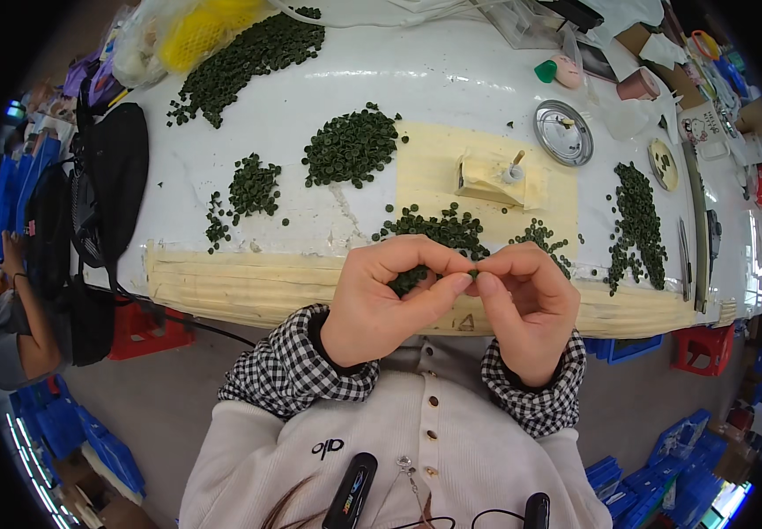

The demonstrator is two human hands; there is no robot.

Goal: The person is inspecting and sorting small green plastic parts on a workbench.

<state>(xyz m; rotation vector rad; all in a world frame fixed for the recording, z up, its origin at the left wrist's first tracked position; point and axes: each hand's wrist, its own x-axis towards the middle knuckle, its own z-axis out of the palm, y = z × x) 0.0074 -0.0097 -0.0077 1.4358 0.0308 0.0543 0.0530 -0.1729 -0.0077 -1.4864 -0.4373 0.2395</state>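
Note:
My left hand (372, 304) and my right hand (531, 304) meet above the table's near edge. Between their thumbs and forefingertips they pinch one small dark green piece (473, 275), mostly hidden by the fingers. Just beyond the hands lies a heap of small round dark green pieces (442, 231), partly covered by my left hand. A smaller scatter of the same pieces (544, 240) lies past my right hand. Behind these stands a small tape-covered block (479, 179) holding a white cup with a short stick (516, 160) upright in it.
More green heaps lie at the middle (352, 148), left (253, 187), far left (249, 60) and right (636, 220). A round metal lid (563, 132), a small dish (662, 165) and tweezers (684, 256) are at right. A black bag (115, 181) hangs at the left edge; another person's arm (35, 322) shows beyond.

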